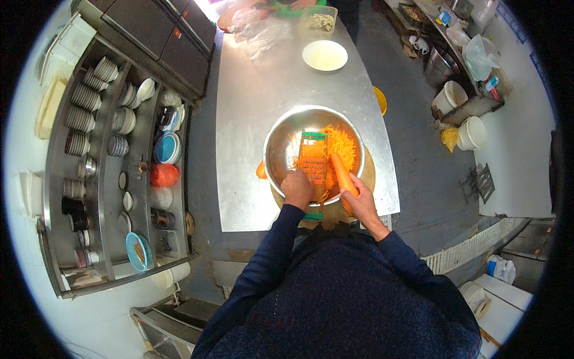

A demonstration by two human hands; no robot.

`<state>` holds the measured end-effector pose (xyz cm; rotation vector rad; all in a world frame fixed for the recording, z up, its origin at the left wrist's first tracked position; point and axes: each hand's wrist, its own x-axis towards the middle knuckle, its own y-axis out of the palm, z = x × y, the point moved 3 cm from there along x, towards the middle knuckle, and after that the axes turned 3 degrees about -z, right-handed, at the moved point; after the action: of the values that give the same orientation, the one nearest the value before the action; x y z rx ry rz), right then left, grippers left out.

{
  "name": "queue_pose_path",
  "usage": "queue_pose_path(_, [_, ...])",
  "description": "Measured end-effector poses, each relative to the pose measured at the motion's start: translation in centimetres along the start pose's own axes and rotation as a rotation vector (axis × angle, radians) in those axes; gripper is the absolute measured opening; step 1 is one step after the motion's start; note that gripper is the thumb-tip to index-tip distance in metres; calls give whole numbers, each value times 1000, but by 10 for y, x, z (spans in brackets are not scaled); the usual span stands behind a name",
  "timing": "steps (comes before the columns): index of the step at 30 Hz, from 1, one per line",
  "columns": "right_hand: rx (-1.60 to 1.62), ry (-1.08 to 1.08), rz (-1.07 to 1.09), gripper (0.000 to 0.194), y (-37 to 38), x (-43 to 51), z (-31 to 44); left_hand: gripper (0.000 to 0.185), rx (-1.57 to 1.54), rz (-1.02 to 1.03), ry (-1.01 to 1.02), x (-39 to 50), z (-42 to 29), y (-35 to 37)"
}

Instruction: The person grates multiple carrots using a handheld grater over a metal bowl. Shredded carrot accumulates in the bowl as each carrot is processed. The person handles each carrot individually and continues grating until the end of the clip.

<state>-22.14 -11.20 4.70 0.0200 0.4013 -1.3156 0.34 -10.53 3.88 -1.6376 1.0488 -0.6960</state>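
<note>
A large stainless steel bowl (280, 134) stands on a round wooden board (369, 168) at the table's near end. Inside lies a heap of shredded carrot (343, 143). A grater (313, 168) with green ends leans in the bowl, its lower end past the near rim. My left hand (297, 187) is closed at the grater's left edge; whether its fingers grip the frame is hard to tell. In my right hand (361, 202) is a large whole carrot (343, 172), held over the right side of the grater. Another carrot (261, 170) shows partly at the bowl's left.
Farther up the steel table (251, 98) are a white bowl (324, 55), a clear container (320, 22) of pale slices and plastic bags (260, 33). Another person's hand (301, 4) shows at the far end. Shelves of stacked dishes (85, 96) stand left; white buckets (471, 133) are at right.
</note>
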Motion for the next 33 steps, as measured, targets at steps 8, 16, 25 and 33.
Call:
queue_pose_path(8, [-138,-98,-13,68,21,14,-12,16,-42,-65,133,10,11,-4])
queue_pose_path(16, [-115,-148,-37,68,16,13,-15,16,-144,-205,108,47,27,-50])
queue_pose_path(25, [34,-87,-3,69,15,11,-16,17,-155,-75,102,68,18,-76])
queue_pose_path(33, [-3,-37,25,68,14,9,-5,16,-158,165,530,15,16,-30])
